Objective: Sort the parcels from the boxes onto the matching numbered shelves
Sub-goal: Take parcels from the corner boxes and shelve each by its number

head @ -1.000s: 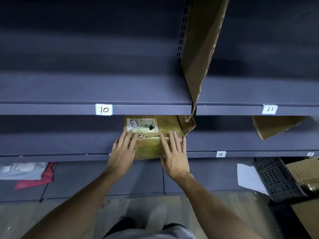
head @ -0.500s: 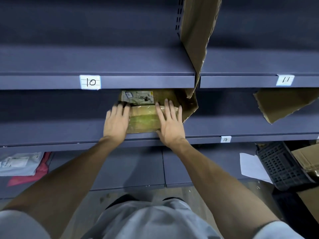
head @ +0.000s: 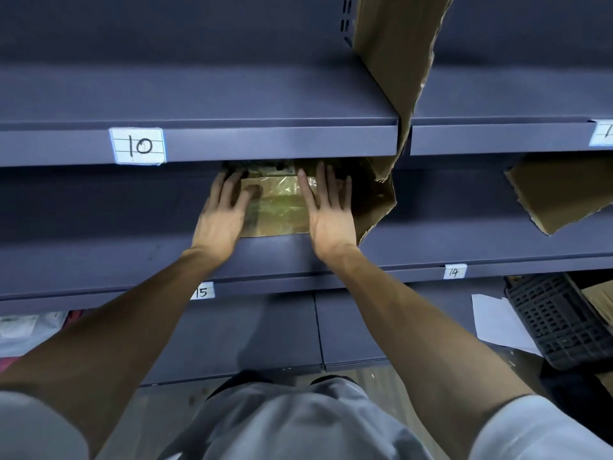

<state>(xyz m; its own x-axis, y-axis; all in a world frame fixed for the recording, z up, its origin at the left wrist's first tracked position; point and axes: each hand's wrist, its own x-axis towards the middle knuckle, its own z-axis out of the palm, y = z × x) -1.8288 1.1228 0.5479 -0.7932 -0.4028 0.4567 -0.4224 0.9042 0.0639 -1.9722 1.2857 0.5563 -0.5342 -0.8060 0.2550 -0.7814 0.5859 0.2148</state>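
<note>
– Brown taped parcel point(head: 278, 210), head view: deep on the shelf point(head: 132, 247) tagged by the 15 label point(head: 201, 291), near its right end.
– Hands?
– Left hand point(head: 222, 214) and right hand point(head: 331, 214) flat on it, fingers straight, gripping nothing.
– Risk?
– Pushed rightward, it may crumple the torn cardboard divider point(head: 378, 200) beside it.
</note>
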